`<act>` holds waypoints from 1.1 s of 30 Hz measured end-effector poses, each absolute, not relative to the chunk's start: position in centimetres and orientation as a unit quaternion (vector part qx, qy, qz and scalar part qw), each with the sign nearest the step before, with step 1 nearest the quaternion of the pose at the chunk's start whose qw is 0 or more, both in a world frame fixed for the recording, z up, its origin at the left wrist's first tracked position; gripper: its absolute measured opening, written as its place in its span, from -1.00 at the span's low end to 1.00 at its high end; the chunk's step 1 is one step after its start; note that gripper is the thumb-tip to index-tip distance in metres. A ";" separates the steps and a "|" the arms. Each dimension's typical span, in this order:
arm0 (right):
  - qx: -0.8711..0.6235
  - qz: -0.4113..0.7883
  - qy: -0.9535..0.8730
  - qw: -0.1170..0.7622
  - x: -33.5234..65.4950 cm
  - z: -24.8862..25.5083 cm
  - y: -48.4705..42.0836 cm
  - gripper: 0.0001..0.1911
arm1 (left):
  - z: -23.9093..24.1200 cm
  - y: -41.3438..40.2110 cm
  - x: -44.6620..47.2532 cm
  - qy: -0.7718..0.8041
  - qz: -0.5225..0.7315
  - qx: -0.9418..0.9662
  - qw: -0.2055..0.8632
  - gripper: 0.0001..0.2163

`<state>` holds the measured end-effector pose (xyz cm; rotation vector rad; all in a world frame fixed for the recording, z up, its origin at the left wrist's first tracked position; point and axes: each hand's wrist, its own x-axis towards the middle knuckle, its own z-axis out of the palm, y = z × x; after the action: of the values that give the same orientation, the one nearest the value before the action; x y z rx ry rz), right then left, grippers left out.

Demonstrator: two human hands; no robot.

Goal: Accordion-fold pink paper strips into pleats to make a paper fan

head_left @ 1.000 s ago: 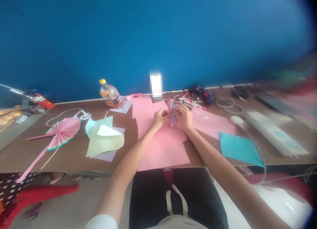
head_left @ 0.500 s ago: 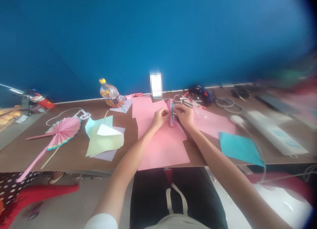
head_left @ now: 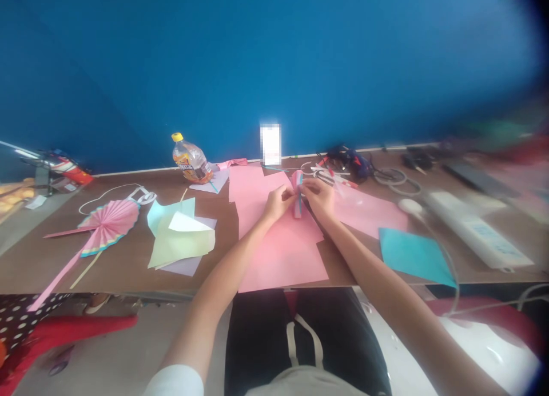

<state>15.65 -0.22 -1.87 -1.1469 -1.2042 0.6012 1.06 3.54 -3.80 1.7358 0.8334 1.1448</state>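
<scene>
Both my hands meet over the pink paper sheets (head_left: 278, 247) on the brown table (head_left: 120, 270). Between them stands a narrow pleated strip of pink paper with a blue edge (head_left: 297, 197). My left hand (head_left: 278, 202) pinches the strip from the left with curled fingers. On the strip's right side, my right hand (head_left: 319, 197) grips it with closed fingers. The strip is upright, its lower end near the pink sheets.
A finished pink paper fan on a stick (head_left: 107, 224) lies at the left. Pale green and white sheets (head_left: 178, 242) lie beside it. A plastic bottle (head_left: 189, 159) stands at the back. A teal sheet (head_left: 414, 256), a white power strip (head_left: 476, 230) and tangled cables (head_left: 355, 164) lie right.
My hands and the pleated strip stay in nearly the same place; the fingers shift slightly on the strip. The view has tilted a little.
</scene>
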 end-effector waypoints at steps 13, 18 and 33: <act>-0.544 0.161 -0.575 0.589 15.4 -2.0 -0.2 -0.83 | -3.6 3.5 1.0 0.331 0.458 0.698 0.439 -0.72; -0.548 0.138 -0.593 0.574 15.4 -1.7 -0.6 -0.83 | -3.7 3.6 1.0 0.338 0.464 0.677 0.461 -0.71; -0.545 0.123 -0.601 0.571 15.8 -1.3 -0.7 -0.83 | -3.9 3.8 1.0 0.346 0.471 0.658 0.475 -0.73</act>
<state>15.75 -0.72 -1.26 -1.2799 -1.4104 0.2897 0.96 3.82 -3.86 1.6094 0.8463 1.1512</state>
